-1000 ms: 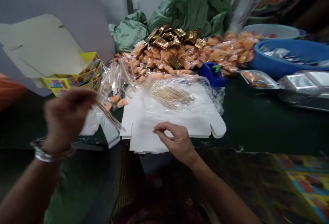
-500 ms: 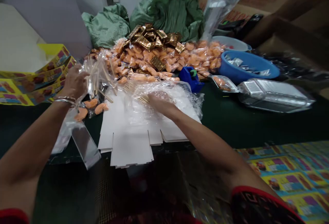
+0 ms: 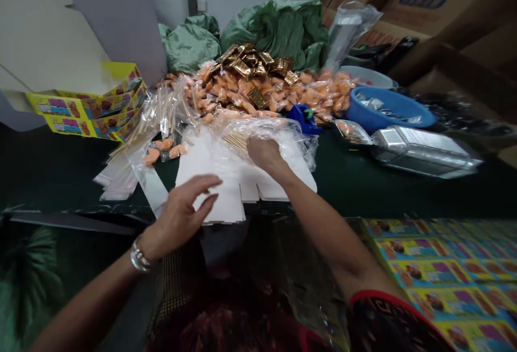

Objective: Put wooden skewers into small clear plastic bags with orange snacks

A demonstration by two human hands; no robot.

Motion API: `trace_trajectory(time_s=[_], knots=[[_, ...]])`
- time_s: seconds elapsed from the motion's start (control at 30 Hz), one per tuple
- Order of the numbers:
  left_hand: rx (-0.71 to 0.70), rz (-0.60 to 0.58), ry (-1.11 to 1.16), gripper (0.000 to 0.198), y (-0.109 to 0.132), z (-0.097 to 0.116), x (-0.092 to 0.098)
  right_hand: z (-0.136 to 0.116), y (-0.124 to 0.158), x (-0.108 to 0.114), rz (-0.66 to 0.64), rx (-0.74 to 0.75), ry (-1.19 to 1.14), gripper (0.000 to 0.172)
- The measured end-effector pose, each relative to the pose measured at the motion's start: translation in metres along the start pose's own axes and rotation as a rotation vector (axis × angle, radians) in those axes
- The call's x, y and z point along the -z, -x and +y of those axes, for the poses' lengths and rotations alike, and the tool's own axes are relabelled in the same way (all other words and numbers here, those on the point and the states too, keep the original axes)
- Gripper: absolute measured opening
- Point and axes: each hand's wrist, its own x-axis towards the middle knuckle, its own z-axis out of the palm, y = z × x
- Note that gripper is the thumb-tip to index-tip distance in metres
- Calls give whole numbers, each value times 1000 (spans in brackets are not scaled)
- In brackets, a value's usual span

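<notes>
Head view: white card blanks [image 3: 208, 160] are stacked on the dark table [image 3: 347, 195] under a clear plastic bag [image 3: 285, 139].
Left hand [image 3: 177, 214]: released, held open at the stack edge.
Right hand [image 3: 264, 155]: laid on the bag to steady the stack; grasp cannot be told.

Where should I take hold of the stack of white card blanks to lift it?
Probably by its near end, coming from the front with your left hand, which is right over it. That end of the stack of white card blanks is bare, while a clear plastic bag lies over the far part under your right hand. Pinch the whole thickness together.
</notes>
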Motion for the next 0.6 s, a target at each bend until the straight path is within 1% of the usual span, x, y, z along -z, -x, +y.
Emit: trace_trajectory(time_s=[0.07, 0.13, 0.2, 0.27, 0.33, 0.37, 0.43, 0.5, 0.53, 0.6], knots=[[250, -145, 290, 21, 13, 4, -22, 6, 39, 9, 52, -52, 41, 23], [478, -236, 575, 21, 17, 4, -41, 15, 85, 16, 68, -90, -60, 22], [639, -252, 833, 26, 15, 4, -57, 24, 131, 18, 23, -117, -308, 24], [729, -206, 1019, 35, 10, 4, -65, 26, 168, 14, -38, -135, -581, 27], [748, -86, 1116, 42, 6, 5, -63, 22, 191, 7, -87, -113, -758, 30], [730, -5, 1136, 43, 5, 6, -59, 17, 197, 3, -107, -86, -800, 31], [647, 170, 1116, 36, 5, 5, -44, 3, 202, -6, -138, -27, -826, 30], [534, 316, 1002, 31, 9, 3, -26, -16, 201, -15, -209, 35, -840, 28], [488, 370, 921, 33, 12, 1, -17, -26, 200, -20, -272, 68, -863, 26], [430, 430, 767, 47, 20, -4, 0, -45, 198, -29, -452, 121, -953, 22]])
